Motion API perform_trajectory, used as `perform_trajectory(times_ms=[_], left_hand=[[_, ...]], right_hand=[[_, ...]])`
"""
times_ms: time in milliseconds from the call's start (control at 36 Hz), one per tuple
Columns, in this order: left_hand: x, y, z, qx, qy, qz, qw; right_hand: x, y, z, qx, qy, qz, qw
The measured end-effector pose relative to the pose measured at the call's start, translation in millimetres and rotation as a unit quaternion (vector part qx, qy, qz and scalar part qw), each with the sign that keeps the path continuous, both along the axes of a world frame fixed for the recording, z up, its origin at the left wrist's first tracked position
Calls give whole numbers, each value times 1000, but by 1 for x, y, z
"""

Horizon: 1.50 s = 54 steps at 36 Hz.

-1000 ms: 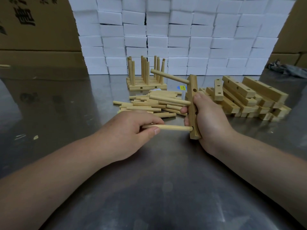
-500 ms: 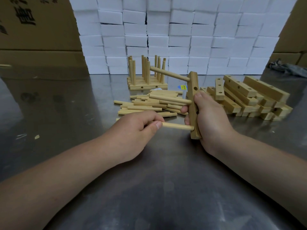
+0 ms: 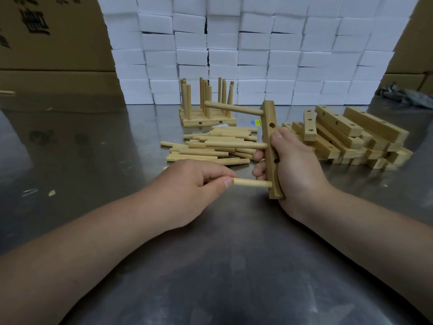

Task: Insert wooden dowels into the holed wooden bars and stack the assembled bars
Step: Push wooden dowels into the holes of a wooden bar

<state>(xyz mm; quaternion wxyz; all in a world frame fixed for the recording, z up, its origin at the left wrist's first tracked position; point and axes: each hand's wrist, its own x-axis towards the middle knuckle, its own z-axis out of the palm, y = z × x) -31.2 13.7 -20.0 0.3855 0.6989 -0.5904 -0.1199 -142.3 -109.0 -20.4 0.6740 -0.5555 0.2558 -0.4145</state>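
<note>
Left hand [image 3: 194, 184]: thumb and curled fingers pinch the near dowel [image 3: 251, 183], whose right tip meets the lowest hole of the holed bar [image 3: 268, 118].
Right hand [image 3: 296, 170]: fingers wrapped round the bar, holding it upright at centre, low over the steel table [image 3: 210, 266].
Upper dowel [image 3: 234, 108] and middle dowel [image 3: 236, 144] project left from it.
Hazards, judged: a skewed push could jam the dowel, and a slack grip could let the bar twist.
Loose dowels [image 3: 206, 154] lie beyond, spare bars [image 3: 351, 137] to the right, and the finished stack [image 3: 208, 120] farther back.
</note>
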Motion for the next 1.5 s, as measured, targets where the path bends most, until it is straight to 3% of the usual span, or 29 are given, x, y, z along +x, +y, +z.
perform_trajectory(times_ms=[389, 694, 1000, 1222, 1444, 1500], left_hand=[[-1, 0, -2, 8, -46, -37, 998], [-5, -2, 2, 24, 40, 8, 999], [-6, -1, 2, 66, 178, -28, 981], [-4, 0, 1, 74, 138, -30, 987], [-6, -4, 3, 5, 70, 34, 997], [-4, -6, 5, -29, 133, 46, 990]], right_hand=[[-1, 4, 0, -4, 2, 4, 1000], [-3, 10, 3, -19, -21, 10, 1000], [-5, 18, 6, -70, -40, -5, 997], [-4, 17, 2, -61, -43, -1, 997], [-4, 12, 2, -82, -10, -24, 996], [-4, 9, 1, -82, 4, -37, 996]])
